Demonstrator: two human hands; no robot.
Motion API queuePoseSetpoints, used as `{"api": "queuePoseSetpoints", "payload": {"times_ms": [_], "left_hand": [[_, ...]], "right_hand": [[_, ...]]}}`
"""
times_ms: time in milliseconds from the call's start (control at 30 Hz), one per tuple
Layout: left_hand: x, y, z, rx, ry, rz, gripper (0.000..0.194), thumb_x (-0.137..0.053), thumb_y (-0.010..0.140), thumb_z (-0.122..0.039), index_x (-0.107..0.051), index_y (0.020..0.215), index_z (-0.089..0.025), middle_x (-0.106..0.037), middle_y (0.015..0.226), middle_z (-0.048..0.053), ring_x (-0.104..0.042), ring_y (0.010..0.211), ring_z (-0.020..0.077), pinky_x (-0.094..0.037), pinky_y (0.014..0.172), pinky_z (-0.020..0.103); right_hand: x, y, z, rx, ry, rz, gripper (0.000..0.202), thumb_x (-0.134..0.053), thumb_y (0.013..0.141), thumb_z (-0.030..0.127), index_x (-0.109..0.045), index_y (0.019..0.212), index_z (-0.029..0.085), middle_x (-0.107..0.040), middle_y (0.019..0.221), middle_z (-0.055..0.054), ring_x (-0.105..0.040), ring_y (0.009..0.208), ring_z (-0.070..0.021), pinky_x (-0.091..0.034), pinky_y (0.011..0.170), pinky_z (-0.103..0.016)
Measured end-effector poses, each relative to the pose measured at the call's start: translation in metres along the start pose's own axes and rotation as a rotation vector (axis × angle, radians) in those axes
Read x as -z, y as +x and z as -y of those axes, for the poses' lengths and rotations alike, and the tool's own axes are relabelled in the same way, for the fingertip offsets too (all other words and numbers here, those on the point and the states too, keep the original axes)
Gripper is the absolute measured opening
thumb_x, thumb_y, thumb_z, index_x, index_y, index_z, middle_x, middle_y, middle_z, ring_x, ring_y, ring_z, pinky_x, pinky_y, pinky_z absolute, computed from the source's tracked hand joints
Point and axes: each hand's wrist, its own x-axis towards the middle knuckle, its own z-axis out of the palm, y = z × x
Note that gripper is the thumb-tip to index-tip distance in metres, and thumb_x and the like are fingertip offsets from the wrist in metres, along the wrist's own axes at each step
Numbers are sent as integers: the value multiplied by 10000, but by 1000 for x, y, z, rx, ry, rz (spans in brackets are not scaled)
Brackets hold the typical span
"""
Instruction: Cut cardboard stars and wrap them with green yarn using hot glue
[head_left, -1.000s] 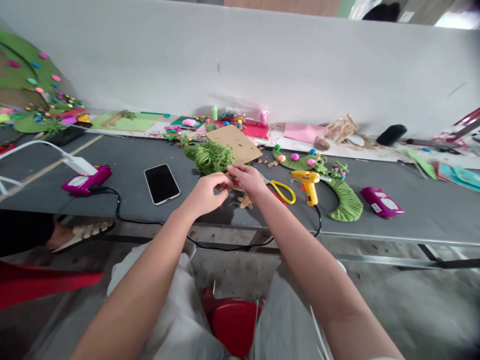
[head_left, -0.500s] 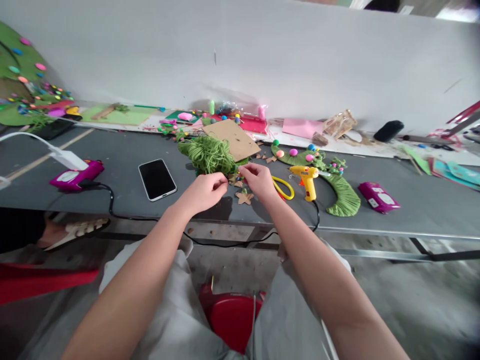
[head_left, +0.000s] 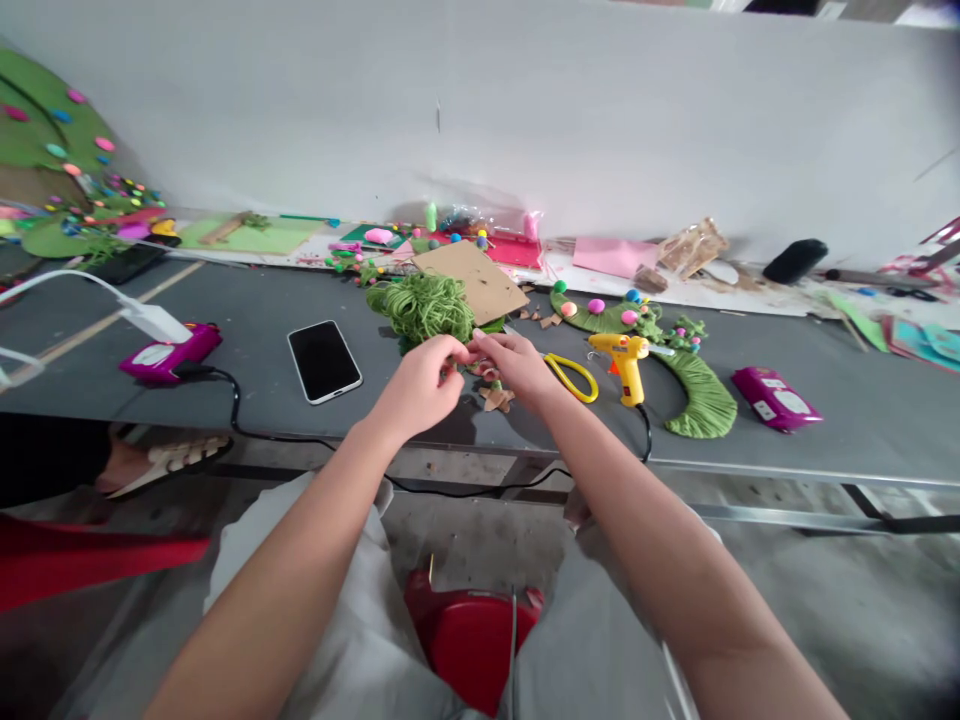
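Note:
My left hand (head_left: 429,382) and my right hand (head_left: 517,366) meet at the fingertips over the front of the grey table. Both have their fingers pinched together, and whatever lies between them is too small or hidden to name. Just behind them sits a tangled bundle of green yarn (head_left: 426,304). Under the right hand lies a small brown star-shaped cutout (head_left: 496,398). Yellow-handled scissors (head_left: 574,378) rest to the right of that hand. Further right, a yellow hot glue gun (head_left: 625,368) lies beside a green yarn-wrapped crescent (head_left: 701,400) dotted with coloured pom-poms.
A phone (head_left: 324,362) lies left of my hands. Beyond it is a purple power socket (head_left: 172,352) with a white plug; its black cable hangs along the table edge. Brown cardboard (head_left: 480,284) lies behind the yarn. At right sits another purple box (head_left: 777,398).
My hands have come together, from slightly apart to fingertips touching. The whole view has shifted a little, so the table's things appear further right.

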Motion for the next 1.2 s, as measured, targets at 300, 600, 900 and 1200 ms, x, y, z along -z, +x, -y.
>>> {"api": "queuePoseSetpoints", "payload": {"times_ms": [300, 600, 900, 1200], "left_hand": [[-34, -8, -9, -71, 315, 290, 113, -587, 808, -214, -697, 791, -233, -737, 865, 107, -690, 785, 297, -423, 606, 360], [-13, 7, -14, 460, -841, -20, 120, -615, 686, -172, -584, 794, -212, -664, 848, 29, -685, 748, 208, -538, 602, 319], [-7, 31, 15, 614, -1043, -53, 239, -695, 753, -347, -691, 925, -181, -746, 982, 64, -671, 743, 150, -458, 576, 250], [-5, 45, 26, 539, -971, -158, 302, -765, 745, -376, -614, 933, -194, -743, 1208, 99, -698, 985, 196, -442, 727, 260]], "right_hand": [[-23, 1, 5, -97, 31, 140, 115, -774, 784, 272, -740, 770, 162, -733, 773, -32, -609, 672, -118, -486, 620, -237], [-7, 3, 21, 110, 257, 29, 214, -758, 784, 373, -694, 831, 175, -604, 712, 20, -564, 646, -99, -472, 650, -241], [-2, -14, 23, 223, 202, 243, 297, -775, 794, 381, -729, 1031, 207, -632, 812, 28, -534, 653, -75, -475, 667, -242], [10, -29, 22, 37, -169, 434, 295, -684, 882, 402, -719, 1023, 144, -603, 707, 14, -453, 535, -72, -358, 474, -210]]}}
